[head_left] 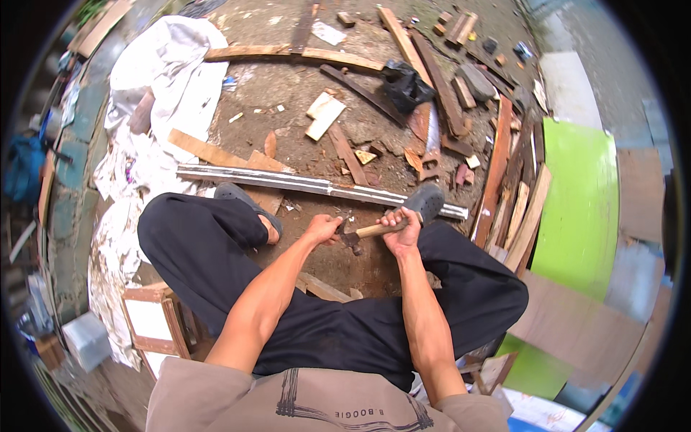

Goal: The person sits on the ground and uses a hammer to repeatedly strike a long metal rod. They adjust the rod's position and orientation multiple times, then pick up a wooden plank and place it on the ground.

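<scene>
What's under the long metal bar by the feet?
The metal bar lies on dirt, across a wood plank. A sandal covers its right part, so what's beneath there is hidden.

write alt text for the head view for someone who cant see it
Seen from above, a seated person grips a wooden-handled hammer in the right hand, while the left hand pinches something small at its head. Both feet in grey sandals rest by a long metal rail on dirt littered with wood scraps; a green panel lies to the right.
</scene>
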Available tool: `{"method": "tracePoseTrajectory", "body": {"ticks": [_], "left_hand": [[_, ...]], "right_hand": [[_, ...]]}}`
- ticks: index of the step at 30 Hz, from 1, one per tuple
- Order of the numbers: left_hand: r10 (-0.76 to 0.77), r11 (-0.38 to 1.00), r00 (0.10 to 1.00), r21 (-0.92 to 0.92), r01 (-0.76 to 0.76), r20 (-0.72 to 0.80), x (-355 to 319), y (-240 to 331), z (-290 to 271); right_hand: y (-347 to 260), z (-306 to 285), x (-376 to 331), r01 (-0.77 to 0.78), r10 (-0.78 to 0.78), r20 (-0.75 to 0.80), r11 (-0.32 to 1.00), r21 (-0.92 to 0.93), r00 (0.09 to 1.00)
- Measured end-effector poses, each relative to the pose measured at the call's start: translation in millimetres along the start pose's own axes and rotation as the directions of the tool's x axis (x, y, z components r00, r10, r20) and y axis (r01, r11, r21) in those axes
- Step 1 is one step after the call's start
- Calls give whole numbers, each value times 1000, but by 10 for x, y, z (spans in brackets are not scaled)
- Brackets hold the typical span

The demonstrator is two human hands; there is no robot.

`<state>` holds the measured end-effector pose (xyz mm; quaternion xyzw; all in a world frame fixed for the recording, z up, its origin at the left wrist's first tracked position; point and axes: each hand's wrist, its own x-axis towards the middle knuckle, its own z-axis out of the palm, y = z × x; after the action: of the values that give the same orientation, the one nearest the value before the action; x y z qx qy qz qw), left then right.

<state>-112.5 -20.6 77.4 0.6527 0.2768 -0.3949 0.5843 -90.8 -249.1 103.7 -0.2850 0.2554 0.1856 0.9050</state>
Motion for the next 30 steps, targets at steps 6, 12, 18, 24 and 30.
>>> {"method": "tracePoseTrajectory", "body": {"ticks": [6, 12, 18, 24, 30], "left_hand": [[-23, 999, 999, 33, 24, -28, 137, -156, 87], [12, 997, 998, 71, -8, -54, 251, -237, 75], [103, 994, 982, 45, -97, -157, 304, 41, 197], [391, 810, 895, 542, -223, -215, 402, 755, 907], [395, 867, 900, 248, -432, 187, 54, 1934, 2044]], "right_hand": [[91, -95, -61, -8, 13, -87, 998, 56, 996], [173, -186, -32, 7, 4, -118, 996, 86, 993], [232, -458, -18, -39, 52, -190, 996, 75, 980], [272, -515, -54, -3, -17, -336, 998, -60, 942], [162, -598, -133, 50, -79, -363, 995, -89, 929]]}}
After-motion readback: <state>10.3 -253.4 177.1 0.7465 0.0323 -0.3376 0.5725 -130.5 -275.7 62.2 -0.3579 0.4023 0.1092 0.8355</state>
